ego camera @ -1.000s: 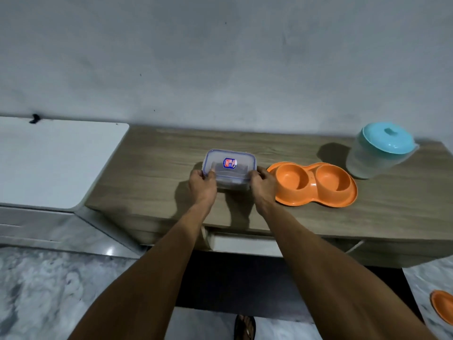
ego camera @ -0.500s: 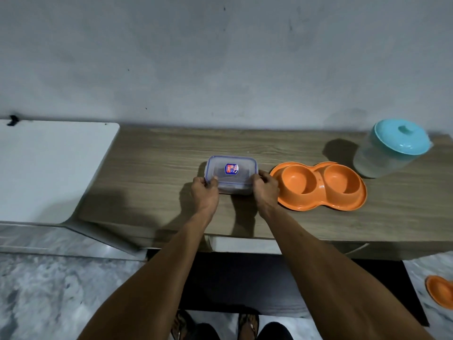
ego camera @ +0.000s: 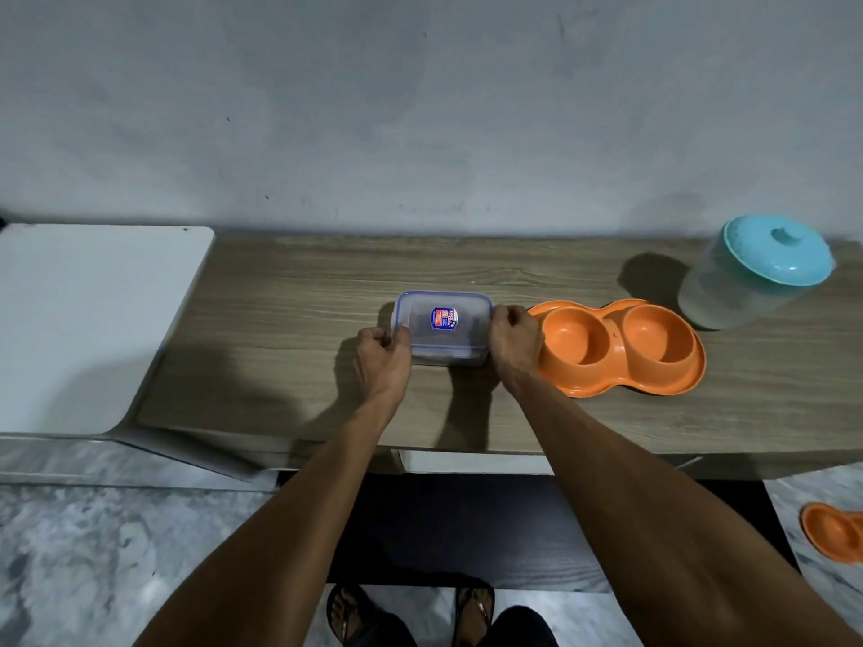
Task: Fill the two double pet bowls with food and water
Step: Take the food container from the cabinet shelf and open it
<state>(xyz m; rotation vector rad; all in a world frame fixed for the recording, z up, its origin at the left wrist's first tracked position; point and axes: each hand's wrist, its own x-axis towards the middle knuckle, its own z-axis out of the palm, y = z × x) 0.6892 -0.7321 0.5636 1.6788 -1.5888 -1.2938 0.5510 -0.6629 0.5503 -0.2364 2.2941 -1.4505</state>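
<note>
Head view: the orange double pet bowl (ego camera: 618, 346) sits on the wooden counter (ego camera: 289, 329), both of its wells bare, just right of a clear lidded food container (ego camera: 442, 326) with a blue-rimmed lid and a small sticker on top. The left hand (ego camera: 380, 361) is clamped on the container's left end, fingers curled at the latch, and the right hand (ego camera: 513, 340) is clamped on its right end — its knuckles nearly against the bowl's rim. Farther right, near the wall, stands a translucent pitcher (ego camera: 752, 273) with a turquoise lid. A second orange pet bowl (ego camera: 833, 530) lies on the marble floor at the lower right edge — only partly in view. A white surface (ego camera: 88, 319) adjoins the counter's left end.
</note>
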